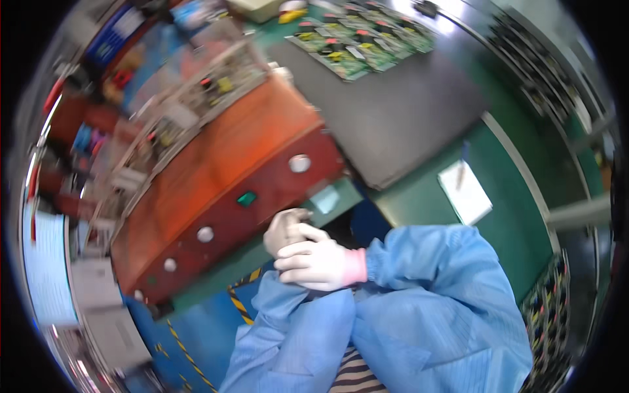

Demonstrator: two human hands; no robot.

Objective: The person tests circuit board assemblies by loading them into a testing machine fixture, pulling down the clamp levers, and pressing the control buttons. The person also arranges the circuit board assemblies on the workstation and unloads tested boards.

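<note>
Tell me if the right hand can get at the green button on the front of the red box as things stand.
Probably yes. The right hand, gloved white, rests against the left hand close below the green button on the red box, and nothing lies between them.

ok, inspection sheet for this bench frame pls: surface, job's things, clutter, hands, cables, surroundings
surface: green bench with a dark grey mat.
job's things: nothing held; the hands are clasped together in front of the red machine box.
clutter: green circuit boards at the mat's far edge; white paper pad.
hands: right hand, white glove, laid over the left hand; blue sleeves.
cables: nothing seen clearly.
surroundings: rack of boards behind the box; blue floor with yellow-black tape.
</note>
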